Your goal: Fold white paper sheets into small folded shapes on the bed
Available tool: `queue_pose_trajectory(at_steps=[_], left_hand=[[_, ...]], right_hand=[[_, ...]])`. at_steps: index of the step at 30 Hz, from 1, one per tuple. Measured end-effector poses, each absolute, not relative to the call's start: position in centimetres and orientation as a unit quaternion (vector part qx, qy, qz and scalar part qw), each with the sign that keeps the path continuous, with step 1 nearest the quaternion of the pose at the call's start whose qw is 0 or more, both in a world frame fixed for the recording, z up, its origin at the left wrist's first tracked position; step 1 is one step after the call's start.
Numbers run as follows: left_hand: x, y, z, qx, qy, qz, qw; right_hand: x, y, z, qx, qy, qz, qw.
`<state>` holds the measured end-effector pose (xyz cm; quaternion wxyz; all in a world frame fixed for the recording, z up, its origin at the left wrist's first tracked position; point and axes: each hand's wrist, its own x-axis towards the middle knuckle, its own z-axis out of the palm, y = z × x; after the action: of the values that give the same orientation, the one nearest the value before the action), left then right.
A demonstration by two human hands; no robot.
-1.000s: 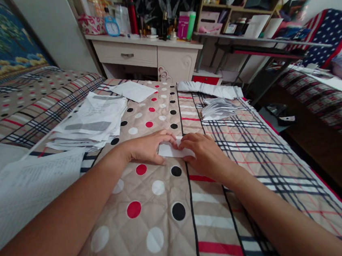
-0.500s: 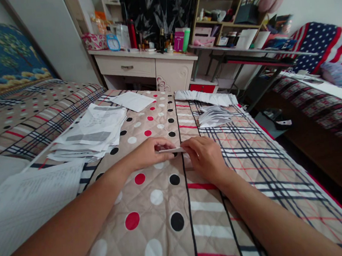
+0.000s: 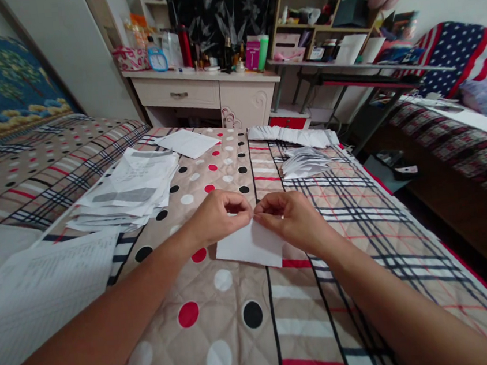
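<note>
A small white sheet of paper [image 3: 250, 245] hangs or lies below my fingers over the patterned bedspread [image 3: 230, 346]. My left hand [image 3: 220, 213] pinches its upper edge near the middle, thumb and fingers together. Right beside it, my right hand [image 3: 289, 217] pinches the same edge, the fingertips of both hands almost touching. The fingers cover most of that upper edge. Ahead and to the right lie a bunch of folded white papers [image 3: 304, 162] and a long row of folded papers [image 3: 293, 136].
On the left is a stack of printed sheets [image 3: 126, 186], with a white sheet [image 3: 189, 143] beyond it. A large written sheet [image 3: 50, 295] lies by my left forearm. A white dresser [image 3: 199, 91] stands past the bed, and a dark floor gap [image 3: 462, 241] runs along the right.
The paper was edge-on between my hands and now shows its broad white face towards me. My hands have come together at its upper edge.
</note>
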<state>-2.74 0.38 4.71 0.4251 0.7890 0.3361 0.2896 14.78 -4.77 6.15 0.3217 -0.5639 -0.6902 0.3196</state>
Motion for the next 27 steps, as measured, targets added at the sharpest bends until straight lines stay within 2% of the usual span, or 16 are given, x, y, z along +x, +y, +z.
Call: queue_pose_trajectory(at_steps=[2, 5, 10, 20, 27], left_hand=[[-2.6, 0.3, 4.4, 0.809, 0.331, 0.290, 0.391], [-2.7, 0.5, 3.7, 0.822, 0.326, 0.273, 0.379], [-3.8, 1.6, 3.0, 0.804, 0.340, 0.234, 0.429], [-5.7, 3.2, 2.3, 0.726, 0.374, 0.196, 0.543], [-6.2, 3.8, 1.9, 0.660, 0.413, 0.317, 0.542]], right_hand=[[14.5, -4.8, 5.9, -0.563, -0.692, 0.320, 0.318], [14.6, -4.7, 5.3, -0.549, -0.669, 0.383, 0.323], [15.7, -4.1, 4.3, -0.540, -0.597, 0.502, 0.316], [17.1, -3.5, 3.8, -0.553, -0.565, 0.522, 0.319], [17.7, -3.3, 3.9, -0.558, -0.494, 0.533, 0.400]])
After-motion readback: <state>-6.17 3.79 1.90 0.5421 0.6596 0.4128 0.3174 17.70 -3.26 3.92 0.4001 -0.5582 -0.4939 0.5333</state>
